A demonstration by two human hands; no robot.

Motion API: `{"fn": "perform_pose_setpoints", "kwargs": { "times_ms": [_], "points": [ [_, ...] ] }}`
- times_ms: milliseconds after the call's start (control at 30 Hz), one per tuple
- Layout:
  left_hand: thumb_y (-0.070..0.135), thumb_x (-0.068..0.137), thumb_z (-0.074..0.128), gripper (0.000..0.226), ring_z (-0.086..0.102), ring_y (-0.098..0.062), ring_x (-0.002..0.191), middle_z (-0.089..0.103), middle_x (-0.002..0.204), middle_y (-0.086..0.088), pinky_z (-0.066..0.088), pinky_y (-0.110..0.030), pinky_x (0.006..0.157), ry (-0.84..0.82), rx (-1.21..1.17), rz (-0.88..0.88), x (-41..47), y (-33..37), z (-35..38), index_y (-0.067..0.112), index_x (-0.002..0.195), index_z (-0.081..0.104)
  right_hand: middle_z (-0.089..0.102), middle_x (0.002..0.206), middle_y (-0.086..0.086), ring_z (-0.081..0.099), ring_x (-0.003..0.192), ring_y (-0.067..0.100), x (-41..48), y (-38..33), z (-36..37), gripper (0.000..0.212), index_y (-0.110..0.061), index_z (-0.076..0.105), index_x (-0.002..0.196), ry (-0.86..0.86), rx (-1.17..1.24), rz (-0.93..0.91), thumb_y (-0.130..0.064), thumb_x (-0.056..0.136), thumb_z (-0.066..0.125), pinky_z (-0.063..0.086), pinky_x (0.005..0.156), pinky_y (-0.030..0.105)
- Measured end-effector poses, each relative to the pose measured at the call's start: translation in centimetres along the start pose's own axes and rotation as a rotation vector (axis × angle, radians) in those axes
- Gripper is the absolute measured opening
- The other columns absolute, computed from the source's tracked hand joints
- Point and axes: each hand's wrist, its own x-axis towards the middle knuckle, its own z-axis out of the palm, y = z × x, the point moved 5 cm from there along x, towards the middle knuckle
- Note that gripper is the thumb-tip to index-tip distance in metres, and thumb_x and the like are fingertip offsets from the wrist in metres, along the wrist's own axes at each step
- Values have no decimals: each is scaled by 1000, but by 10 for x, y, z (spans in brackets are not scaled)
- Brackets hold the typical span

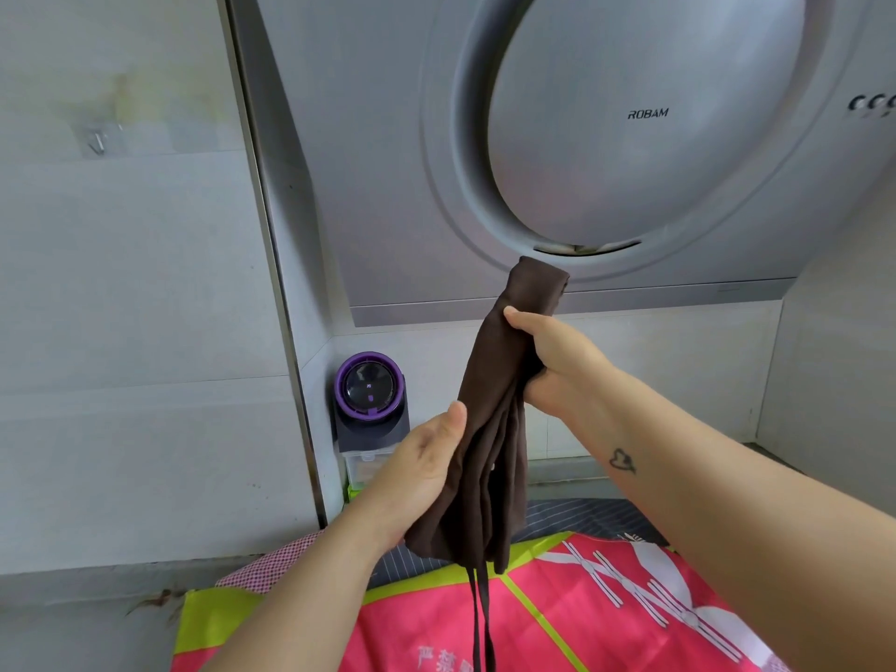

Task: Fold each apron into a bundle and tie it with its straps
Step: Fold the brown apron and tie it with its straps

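Range hood (630, 138) at 12 o'clock. Right hand (552, 361) clenched round upper brown apron (489, 453), held in mid-air; left hand (426, 468) clasps lower folds. Straps (480, 618) dangle at 6 o'clock. Judged soft, light, limp: best held near the folded top.

Single view, taken from the person's head. It faces forward and slightly upward at the extractor hood (630, 138) and the wall (121, 283), both at close range. The forearms enter from the lower edge. The left hand (426, 458), the right hand (557, 361) and the apron (489, 429) they hold sit mid-frame, nearest the lens. Wide-angle bending curves the hood's left edge.
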Motion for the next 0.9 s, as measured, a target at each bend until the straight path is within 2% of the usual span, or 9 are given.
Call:
{"fn": "perform_pose_setpoints", "kwargs": {
  "times_ms": [100, 167, 300, 433, 533, 633, 733, 833, 900],
  "points": [
    [44, 94, 46, 37, 67, -10, 99, 73, 106, 1, 51, -25, 90, -3, -184, -58, 0, 1, 1, 19, 112, 67, 67, 93, 9, 64, 81, 22, -1, -3, -1, 16, -4, 63, 99, -13, 21, 22, -16, 88, 65, 51, 83, 37],
    [29, 97, 48, 25, 69, -14, 92, 74, 99, -3, 54, -27, 84, 6, -181, -37, 1, 2, 0, 17, 104, 69, 66, 88, 8, 63, 78, 21, -3, -3, 0, 11, -4, 62, 92, -31, 36, 41, -15, 90, 63, 50, 85, 37],
    [28, 97, 49, 23, 67, -18, 102, 72, 106, -3, 50, -36, 97, -6, -189, -29, 1, 2, 0, 21, 108, 68, 65, 84, 9, 61, 76, 22, -8, -2, 2, 13, -4, 60, 86, -81, 55, 84, -15, 92, 60, 48, 85, 38],
    [25, 99, 45, 25, 69, -21, 97, 73, 102, -7, 53, -35, 91, -11, -200, 9, -1, 8, -1, 18, 108, 67, 65, 87, 9, 62, 78, 22, -9, -3, 2, 12, -3, 60, 88, -98, 74, 101, -14, 92, 60, 48, 84, 38],
    [25, 99, 45, 23, 69, -20, 93, 73, 99, -6, 54, -34, 87, 6, -150, 61, -3, 10, -1, 19, 108, 65, 66, 89, 9, 63, 79, 22, -4, -1, -1, 12, -3, 61, 93, -91, 41, 66, -15, 91, 62, 52, 76, 37],
    [27, 99, 46, 21, 68, -14, 88, 72, 98, -4, 54, -32, 84, 18, -41, 118, -4, 11, -1, 20, 109, 63, 66, 89, 6, 63, 79, 21, 9, -1, -14, 18, -7, 62, 98, -43, -111, -33, -21, 87, 67, 54, 74, 33],
    [25, 98, 49, 17, 65, -4, 78, 69, 89, 1, 52, -24, 74, 35, 13, 102, -1, 6, -4, 16, 106, 61, 61, 86, 2, 53, 70, 15, 19, 10, -33, 24, -14, 61, 92, 10, -429, -100, -37, 86, 67, 42, 57, 22],
    [21, 98, 51, 10, 60, 2, 63, 63, 76, 7, 44, -14, 59, 55, 0, -20, 3, -9, -4, 16, 94, 59, 60, 105, 4, 56, 94, 21, 28, 45, -59, 55, -13, 56, 111, 1, -662, 78, -58, 80, 63, 46, 81, 34],
    [19, 98, 51, 9, 62, -2, 66, 64, 80, 2, 45, -17, 61, 90, -24, -96, 5, -22, -4, 15, 94, 58, 58, 116, 9, 55, 104, 25, 28, 64, -71, 68, -6, 54, 120, -10, -802, 123, -62, 80, 59, 44, 93, 38]
  ]
}}
